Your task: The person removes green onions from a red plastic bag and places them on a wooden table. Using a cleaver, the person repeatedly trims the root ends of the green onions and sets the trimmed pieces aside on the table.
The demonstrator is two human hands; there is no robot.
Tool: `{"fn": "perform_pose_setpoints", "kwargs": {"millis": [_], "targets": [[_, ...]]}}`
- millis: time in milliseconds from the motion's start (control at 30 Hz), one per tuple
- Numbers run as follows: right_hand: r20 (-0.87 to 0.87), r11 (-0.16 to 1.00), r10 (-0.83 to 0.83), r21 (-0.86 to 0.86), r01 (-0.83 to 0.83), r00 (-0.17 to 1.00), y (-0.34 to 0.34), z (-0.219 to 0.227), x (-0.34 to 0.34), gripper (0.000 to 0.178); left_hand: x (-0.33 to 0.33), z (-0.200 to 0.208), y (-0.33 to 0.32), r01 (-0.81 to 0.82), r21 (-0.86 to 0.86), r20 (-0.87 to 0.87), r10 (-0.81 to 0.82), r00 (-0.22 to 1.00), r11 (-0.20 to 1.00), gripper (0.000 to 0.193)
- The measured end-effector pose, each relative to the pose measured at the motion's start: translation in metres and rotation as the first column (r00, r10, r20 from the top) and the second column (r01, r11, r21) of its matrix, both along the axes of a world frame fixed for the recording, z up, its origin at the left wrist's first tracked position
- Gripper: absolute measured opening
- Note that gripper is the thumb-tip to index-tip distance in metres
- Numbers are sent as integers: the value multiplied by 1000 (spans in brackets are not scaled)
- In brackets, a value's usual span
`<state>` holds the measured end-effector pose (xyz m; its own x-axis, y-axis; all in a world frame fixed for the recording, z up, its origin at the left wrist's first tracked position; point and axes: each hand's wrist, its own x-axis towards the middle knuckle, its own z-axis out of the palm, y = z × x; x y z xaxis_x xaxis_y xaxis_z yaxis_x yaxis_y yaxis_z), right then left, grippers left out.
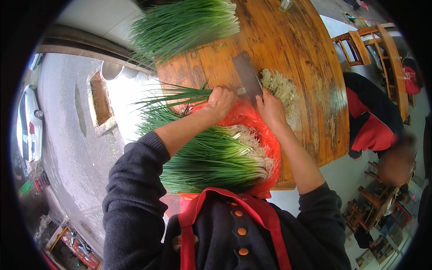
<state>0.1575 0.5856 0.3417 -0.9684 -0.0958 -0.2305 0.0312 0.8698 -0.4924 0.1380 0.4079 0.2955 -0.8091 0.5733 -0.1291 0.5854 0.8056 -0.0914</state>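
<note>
My left hand (pixel 222 100) is closed round a small bunch of green onions (pixel 191 93), whose leaves stretch left and whose pale ends point right. My right hand (pixel 271 107) grips a cleaver (pixel 246 72) with a broad dark blade, held over the table beside those pale ends. Right of the blade lies a heap of cut-off roots (pixel 280 87). Nearest my body, a large pile of green onions (pixel 211 157) with roots still on rests on a red plastic bag (pixel 270 150). At the far side is another pile of green onions (pixel 189 29) with clean white ends.
The wooden table (pixel 310 90) spans the middle, with a small glass jar (pixel 285 5) at its far edge. A person in black and red (pixel 373 112) is at its right, near wooden chairs (pixel 355 47). Wet pavement (pixel 67 135) and a parked white car (pixel 29 123) lie to the left.
</note>
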Motion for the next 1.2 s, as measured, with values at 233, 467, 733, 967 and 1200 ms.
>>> {"fn": "perform_pose_setpoints", "kwargs": {"millis": [233,467,733,967,1200], "targets": [[34,992,-28,124,23,999,-16,-5,2,37,4,2,0,-7,2,124,6,992,1000,9],[-9,996,-50,76,51,999,-12,-11,6,39,-29,24,-50,-177,171,117,159,980,969,17],[7,996,-90,19,90,996,-7,-13,9,38,-249,88,-112,-13,285,-462,149,874,959,20],[-18,994,-97,37,98,995,1,-20,9,36,-308,7,-81,-196,250,-202,249,947,948,51],[-71,995,-95,21,97,993,0,-22,10,34,-297,18,-75,-139,136,-541,191,819,981,60]]}}
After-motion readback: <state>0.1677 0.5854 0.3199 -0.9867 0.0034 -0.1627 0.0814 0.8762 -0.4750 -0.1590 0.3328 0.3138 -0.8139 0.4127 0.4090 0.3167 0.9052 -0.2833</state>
